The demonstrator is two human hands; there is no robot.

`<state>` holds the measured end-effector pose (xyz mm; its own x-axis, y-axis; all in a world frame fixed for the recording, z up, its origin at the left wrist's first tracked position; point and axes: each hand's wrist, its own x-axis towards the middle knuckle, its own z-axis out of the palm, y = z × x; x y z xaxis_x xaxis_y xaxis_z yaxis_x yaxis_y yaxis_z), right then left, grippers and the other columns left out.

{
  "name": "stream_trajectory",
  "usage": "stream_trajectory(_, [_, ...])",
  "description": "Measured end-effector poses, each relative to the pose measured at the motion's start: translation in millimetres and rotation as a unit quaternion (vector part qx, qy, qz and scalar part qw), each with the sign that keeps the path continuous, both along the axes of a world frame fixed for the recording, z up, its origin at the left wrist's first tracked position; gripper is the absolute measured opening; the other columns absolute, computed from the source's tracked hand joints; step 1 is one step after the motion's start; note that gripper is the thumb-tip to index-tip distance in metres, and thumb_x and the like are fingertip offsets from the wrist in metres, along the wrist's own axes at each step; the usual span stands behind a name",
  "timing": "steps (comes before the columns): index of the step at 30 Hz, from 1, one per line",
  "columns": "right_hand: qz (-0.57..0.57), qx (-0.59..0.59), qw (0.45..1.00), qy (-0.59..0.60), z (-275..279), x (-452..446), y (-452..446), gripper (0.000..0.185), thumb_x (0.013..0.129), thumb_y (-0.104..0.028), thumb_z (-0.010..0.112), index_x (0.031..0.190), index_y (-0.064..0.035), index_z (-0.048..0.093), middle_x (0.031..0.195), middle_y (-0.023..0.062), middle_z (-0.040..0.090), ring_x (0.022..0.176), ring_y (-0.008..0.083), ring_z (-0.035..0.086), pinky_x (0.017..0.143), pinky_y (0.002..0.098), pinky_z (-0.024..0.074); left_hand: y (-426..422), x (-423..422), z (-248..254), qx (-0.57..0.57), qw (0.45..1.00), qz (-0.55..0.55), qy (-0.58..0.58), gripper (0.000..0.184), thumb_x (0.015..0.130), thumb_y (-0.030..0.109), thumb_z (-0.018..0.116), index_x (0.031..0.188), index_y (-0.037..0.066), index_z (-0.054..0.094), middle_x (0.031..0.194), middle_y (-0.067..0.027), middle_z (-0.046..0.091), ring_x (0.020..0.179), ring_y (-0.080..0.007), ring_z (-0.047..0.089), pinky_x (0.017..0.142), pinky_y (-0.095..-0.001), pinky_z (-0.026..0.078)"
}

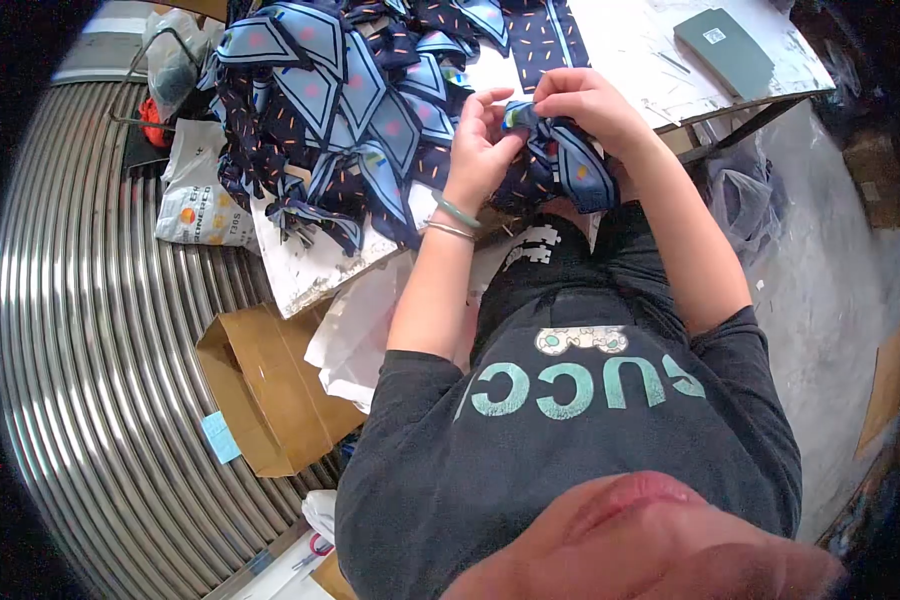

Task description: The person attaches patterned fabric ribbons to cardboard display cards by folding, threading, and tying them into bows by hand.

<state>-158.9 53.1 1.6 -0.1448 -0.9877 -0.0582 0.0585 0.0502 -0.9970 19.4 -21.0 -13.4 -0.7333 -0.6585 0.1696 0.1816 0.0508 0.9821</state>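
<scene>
A navy and light-blue patterned scarf (576,170) is bunched between my two hands at the table's near edge, its end hanging toward my lap. My left hand (482,150), with a green bangle and a silver one on the wrist, is closed, thumb and fingers gripping the scarf's left side by a small yellow-green patch. Pinched fingers of my right hand (588,106) hold the gathered cloth from the right. Close by on the left lies a heap of similar scarves (355,110) with pointed, light-blue ends, some drooping over the edge.
On the white table (630,50), a dark green box or book (727,50) lies at the right. An open cardboard box (280,385) stands below left, beside a ribbed metal shutter (120,320). A printed white bag (205,190) hangs or rests by the table's left side.
</scene>
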Motion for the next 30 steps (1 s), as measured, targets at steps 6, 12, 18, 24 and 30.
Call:
stream_trajectory(6, [0.013,-0.032,0.993,-0.112,-2.4,-2.0,2.8,0.01,0.073,-0.011,0.066,0.079,-0.0041,0.065,0.073,-0.0004,0.06,0.07,0.0079,0.051,0.067,0.0222,0.0385,-5.6,-0.5,-2.5,0.046,0.999,-0.011,-0.004,0.029,0.081,-0.004,0.062,0.109,0.002,0.056,0.097,-0.0025,0.062,0.084,-0.0078,0.058,0.074,-0.0208,0.048])
stream_trajectory(12, [0.069,-0.036,0.993,-0.084,10.5,4.2,3.8,0.012,0.077,-0.013,0.067,0.084,-0.0031,0.062,0.077,-0.0007,0.059,0.073,0.0073,0.052,0.071,0.0212,0.0404,-10.4,-2.2,-13.3,-0.031,0.999,0.011,-0.037,0.02,0.082,0.0,0.063,0.102,0.002,0.06,0.089,0.0003,0.062,0.074,-0.0044,0.055,0.066,-0.0196,0.046])
stream_trajectory(18, [0.056,0.036,0.996,-0.054,22.9,5.6,-2.6,0.014,0.074,-0.013,0.072,0.075,-0.007,0.059,0.07,-0.0027,0.056,0.067,0.0054,0.05,0.065,0.02,0.0374,-4.0,-3.3,-11.5,-0.111,0.99,0.081,-0.031,0.02,0.084,0.003,0.061,0.104,0.003,0.058,0.088,-0.0007,0.062,0.071,-0.0063,0.055,0.062,-0.0211,0.046])
stream_trajectory(24, [0.015,-0.012,0.994,-0.108,12.7,0.0,-7.6,0.024,0.073,-0.015,0.074,0.064,-0.01,0.053,0.065,-0.0021,0.054,0.063,0.0074,0.049,0.062,0.0242,0.0367,18.2,-0.9,6.4,-0.239,0.949,0.191,-0.071,0.027,0.08,0.007,0.066,0.103,0.002,0.053,0.083,-0.007,0.061,0.072,-0.0166,0.06,0.063,-0.0271,0.049])
stream_trajectory(30, [-0.027,-0.034,0.99,-0.134,9.6,7.0,-10.6,0.025,0.083,-0.022,0.069,0.067,-0.0098,0.056,0.068,-0.0031,0.054,0.063,0.0064,0.047,0.058,0.0226,0.0347,25.3,-0.4,1.6,-0.303,0.924,0.2,-0.117,0.028,0.074,0.013,0.076,0.092,0.001,0.057,0.08,-0.0074,0.063,0.068,-0.0139,0.059,0.063,-0.0273,0.049])
